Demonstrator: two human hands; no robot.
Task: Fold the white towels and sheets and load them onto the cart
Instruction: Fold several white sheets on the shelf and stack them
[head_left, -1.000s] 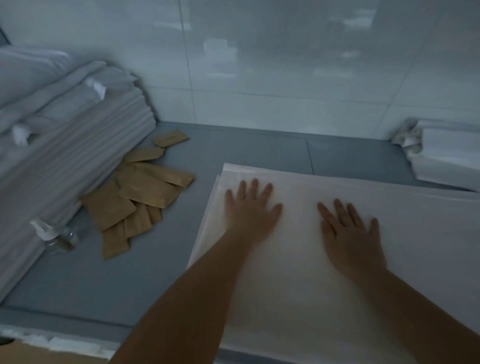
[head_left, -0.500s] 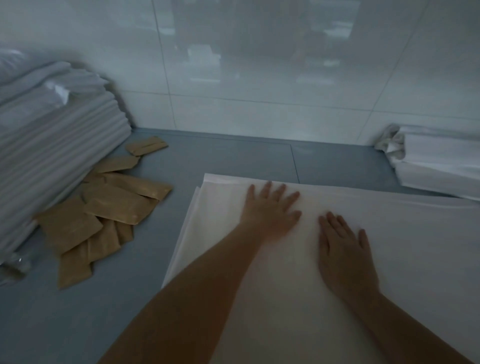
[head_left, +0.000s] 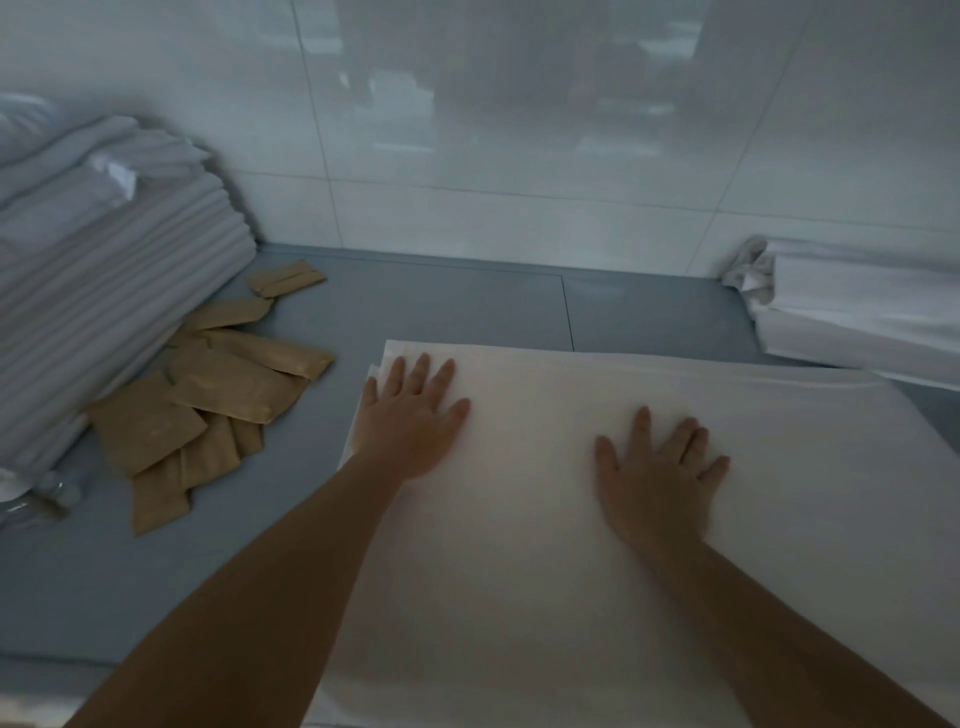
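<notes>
A folded white sheet (head_left: 545, 545) lies flat on the grey table (head_left: 467, 306), its far left corner showing two layers. My left hand (head_left: 410, 421) presses flat on the sheet near that far left corner, fingers straight and spread. My right hand (head_left: 660, 473) lies flat on the sheet's middle, fingers spread too. Both forearms reach in from the bottom edge. No cart is in view.
A tall stack of folded white linen (head_left: 104, 291) fills the left side. Several brown paper packets (head_left: 223, 389) lie scattered beside it, and a small clear bottle (head_left: 54, 491) sits at its foot. Another white linen bundle (head_left: 857, 317) rests at the right. A white tiled wall (head_left: 519, 130) stands behind.
My left hand has slid left across the sheet to its far left corner, and my right hand has moved right. The hands are now farther apart.
</notes>
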